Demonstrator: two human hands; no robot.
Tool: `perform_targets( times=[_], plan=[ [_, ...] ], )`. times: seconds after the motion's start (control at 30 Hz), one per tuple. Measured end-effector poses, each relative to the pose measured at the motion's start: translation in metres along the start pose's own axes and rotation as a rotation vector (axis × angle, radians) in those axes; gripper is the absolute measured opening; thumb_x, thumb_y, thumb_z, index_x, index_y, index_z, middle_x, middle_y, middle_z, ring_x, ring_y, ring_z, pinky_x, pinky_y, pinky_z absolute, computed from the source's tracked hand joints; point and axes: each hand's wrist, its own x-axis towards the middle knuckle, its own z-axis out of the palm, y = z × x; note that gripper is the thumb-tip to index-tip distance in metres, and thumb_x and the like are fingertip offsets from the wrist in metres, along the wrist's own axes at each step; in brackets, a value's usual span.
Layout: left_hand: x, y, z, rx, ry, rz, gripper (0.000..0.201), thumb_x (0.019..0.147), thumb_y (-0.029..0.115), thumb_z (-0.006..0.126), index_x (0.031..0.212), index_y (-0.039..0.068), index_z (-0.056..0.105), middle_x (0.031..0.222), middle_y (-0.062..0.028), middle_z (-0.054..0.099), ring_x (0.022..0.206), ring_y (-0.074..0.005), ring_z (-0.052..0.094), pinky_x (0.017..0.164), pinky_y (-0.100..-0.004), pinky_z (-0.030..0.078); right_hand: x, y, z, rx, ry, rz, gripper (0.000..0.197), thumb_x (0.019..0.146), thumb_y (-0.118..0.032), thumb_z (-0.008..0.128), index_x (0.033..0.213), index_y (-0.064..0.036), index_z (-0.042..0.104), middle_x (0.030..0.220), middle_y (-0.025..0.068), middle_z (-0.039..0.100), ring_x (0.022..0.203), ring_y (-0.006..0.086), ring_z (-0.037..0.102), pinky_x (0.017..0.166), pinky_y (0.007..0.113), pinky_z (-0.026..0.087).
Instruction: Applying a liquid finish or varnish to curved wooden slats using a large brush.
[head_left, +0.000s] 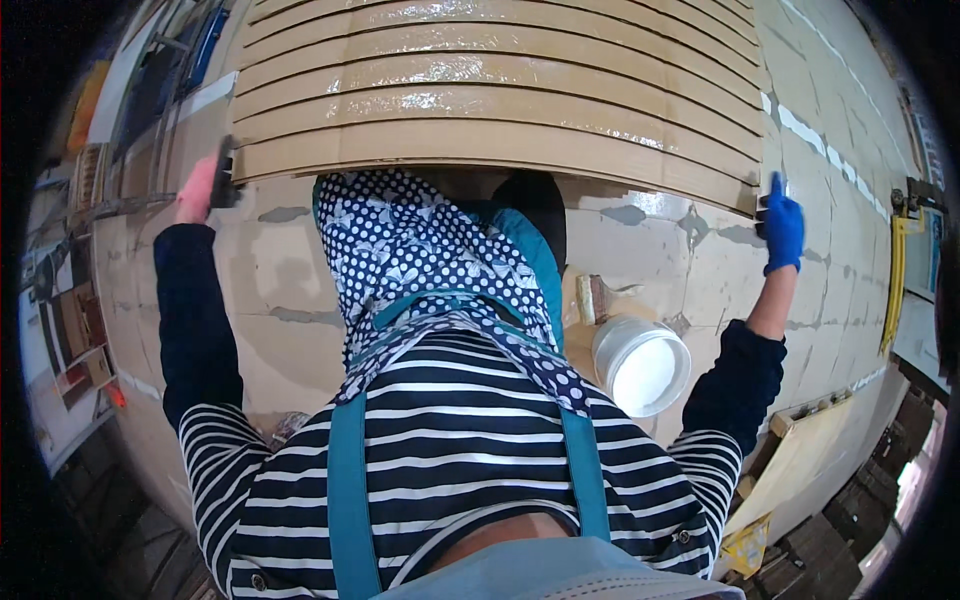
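Apron: the dotted apron [400, 240] hangs over the person's lap, at the middle of the sheets' near edge.
White bucket: the bucket [675, 372] stands on the paved floor [655, 265], to the right of the apron, with pale contents.
Brush: what looks like a broad brush [592, 299] lies just beyond the bucket, toward the sheets' near edge.
Blue glove: the right hand [781, 225] is at the near-right corner, forefinger extended along the right edge, the other fingers apparently bent; whether they grip the corner I cannot tell.
Pink hand: the left hand [200, 188] is at the near-left corner, a dark piece [226, 172] between it and the edge; glove palm or held object, and how closed the fingers are, I cannot tell.
Brown sheets: the overlapping sheets [480, 142] lie straight ahead, between the hands, long axis running left to right; neither hand is clearly nearer.
Glossy patches: wet-looking shine [455, 68] marks the exposed strips toward the far side.
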Motion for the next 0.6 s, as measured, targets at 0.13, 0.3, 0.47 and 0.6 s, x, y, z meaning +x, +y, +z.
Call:
perform_targets(
  times=[0.13,0.3,0.47,0.6],
  plan=[
    [-0.044,0.061,-0.001,-0.367,-0.251,-0.291,0.054,0.087,0.051,0.034,0.085,0.000,0.053,0.065,-0.0157,0.057,0.047,-0.0195,0.056,0.045,-0.0341,0.044,0.011,0.032,0.015,-0.398,-0.011,-0.308,0.060,0.084,-0.054,0.039,0.076,0.0016,0.059,0.054,0.0125,0.055,0.045,0.0197,0.054,0.047,0.034,0.044],
    [-0.038,0.065,-0.017,0.094,-0.134,-0.121,0.056,0.087,0.050,0.034,0.086,-0.002,0.053,0.065,-0.0150,0.057,0.049,-0.0205,0.056,0.041,-0.0326,0.042,0.011,0.029,0.001,-0.864,0.137,-0.786,0.061,0.085,-0.054,0.038,0.088,0.0020,0.060,0.063,0.0160,0.060,0.053,0.0236,0.059,0.049,0.036,0.047],
    [-0.029,0.057,-0.045,-0.031,-0.261,-0.148,0.056,0.087,0.050,0.032,0.096,0.000,0.056,0.076,-0.0103,0.061,0.057,-0.0174,0.059,0.046,-0.0295,0.042,-0.017,-0.036,-0.045,-0.179,-0.232,0.184,0.055,0.086,-0.049,0.039,0.097,0.0021,0.058,0.075,0.0185,0.062,0.063,0.0263,0.062,0.054,0.034,0.048],
    [-0.057,0.086,-0.020,-1.236,0.042,-0.268,0.048,0.088,0.046,0.039,0.102,0.004,0.058,0.085,-0.0104,0.062,0.070,-0.0198,0.059,0.059,-0.0321,0.047,0.010,0.045,0.025,-0.206,0.482,-0.473,0.038,0.089,-0.035,0.041,0.082,-0.0019,0.059,0.069,0.0148,0.060,0.065,0.0249,0.060,0.056,0.031,0.046]
  ],
)
